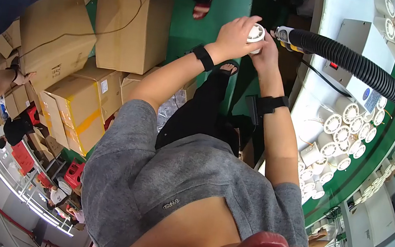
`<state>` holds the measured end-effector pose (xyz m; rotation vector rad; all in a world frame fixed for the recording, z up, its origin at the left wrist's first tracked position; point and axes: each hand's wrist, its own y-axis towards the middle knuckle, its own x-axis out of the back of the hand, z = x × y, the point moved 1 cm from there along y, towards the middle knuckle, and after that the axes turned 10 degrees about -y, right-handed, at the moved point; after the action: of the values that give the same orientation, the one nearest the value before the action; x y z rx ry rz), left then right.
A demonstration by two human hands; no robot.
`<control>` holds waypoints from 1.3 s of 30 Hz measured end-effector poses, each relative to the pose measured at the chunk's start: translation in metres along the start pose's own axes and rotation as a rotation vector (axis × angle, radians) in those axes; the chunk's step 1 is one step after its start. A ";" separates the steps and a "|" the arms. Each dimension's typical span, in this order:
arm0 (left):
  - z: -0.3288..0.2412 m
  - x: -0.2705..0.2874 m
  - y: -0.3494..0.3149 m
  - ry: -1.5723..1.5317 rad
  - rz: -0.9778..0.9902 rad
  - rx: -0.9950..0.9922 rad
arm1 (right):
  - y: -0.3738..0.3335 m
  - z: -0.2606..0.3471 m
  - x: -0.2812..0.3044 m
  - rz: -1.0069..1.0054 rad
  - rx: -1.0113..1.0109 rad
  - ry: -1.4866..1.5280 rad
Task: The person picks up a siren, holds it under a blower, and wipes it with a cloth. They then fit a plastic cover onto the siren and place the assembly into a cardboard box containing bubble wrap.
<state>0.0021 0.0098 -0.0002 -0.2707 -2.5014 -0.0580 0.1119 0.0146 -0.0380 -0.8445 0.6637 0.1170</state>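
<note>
The white cylindrical part is held out beyond the knees, over the gap beside the white workbench, with its spoked end face turned up toward the camera; its long axis is accordingly foreshortened and appears to run downward, away from the viewer. The part is gripped by the left hand, whose fingers are curled past the far rim and whose thumb is laid across the near side. The right hand is raised at the part's right flank (its fingertips are largely hidden, so whether the part is clasped by it or merely steadied cannot be told). The governing relation is judged to be that between the part and the metallic fitting at the end of the black corrugated hose: the fitting is seen just to the right of the part, level with its face, and the right hand is the nearer to it. Similar white cylinders are clustered on the bench, well apart from both hands
</note>
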 end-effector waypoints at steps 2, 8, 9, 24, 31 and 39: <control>-0.009 0.000 -0.009 -0.005 -0.069 0.027 | -0.005 -0.009 -0.007 -0.045 -0.001 0.082; -0.015 0.005 -0.004 -0.064 -0.163 -0.037 | 0.015 -0.008 0.007 0.033 0.093 0.176; -0.017 0.006 -0.005 -0.068 -0.160 -0.099 | 0.018 -0.008 0.011 0.051 0.071 0.206; -0.058 0.008 -0.050 0.070 0.027 -0.100 | -0.067 -0.002 0.014 -0.245 0.179 -0.371; -0.117 0.012 -0.073 -1.737 0.517 0.570 | -0.247 0.035 0.017 -0.006 0.336 -0.380; -0.240 -0.057 -0.132 -1.622 0.968 0.598 | -0.401 -0.031 0.067 -0.534 0.677 -0.459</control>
<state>0.1581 -0.1544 0.1642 -1.7226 -3.1411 1.9160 0.2903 -0.2870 0.1699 -0.2922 0.0102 -0.3738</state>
